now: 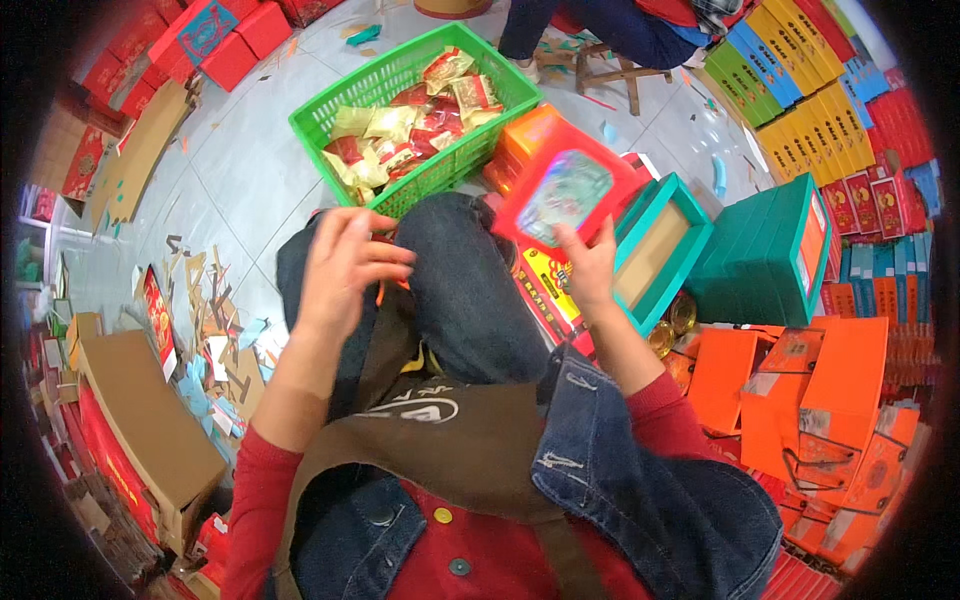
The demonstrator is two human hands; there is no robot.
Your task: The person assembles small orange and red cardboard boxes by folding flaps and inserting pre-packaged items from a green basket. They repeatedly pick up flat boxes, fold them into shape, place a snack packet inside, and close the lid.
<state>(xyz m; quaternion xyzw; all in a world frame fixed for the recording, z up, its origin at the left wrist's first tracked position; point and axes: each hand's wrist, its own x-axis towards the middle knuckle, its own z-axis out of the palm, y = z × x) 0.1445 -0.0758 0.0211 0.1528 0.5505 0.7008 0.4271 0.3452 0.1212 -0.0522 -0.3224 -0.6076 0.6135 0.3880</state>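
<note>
My right hand (pixel 592 265) grips the near edge of a red box lid (pixel 518 208) with a shiny clear window, tilted in the air over my right knee. Above my left knee, my left hand (pixel 350 262) is raised with fingers apart and nothing in it; it is slightly blurred. Beyond my knees stands a green plastic basket (pixel 320 150) holding several gold and red wrapped packets (pixel 395 125). An open teal box (pixel 690 235) with a tan bottom lies right of my right hand. Partly behind the lid is an orange box (pixel 530 135), and below it a yellow and red box (pixel 548 290).
A stack of teal boxes (pixel 765 250) stands at the right. Orange gift bags (pixel 815 385) lie nearer to me. Cardboard scraps (pixel 225 350) litter the left floor beside a brown carton (pixel 150 410). Another person's legs (pixel 600 30) and a wooden stool (pixel 620 75) are at the back.
</note>
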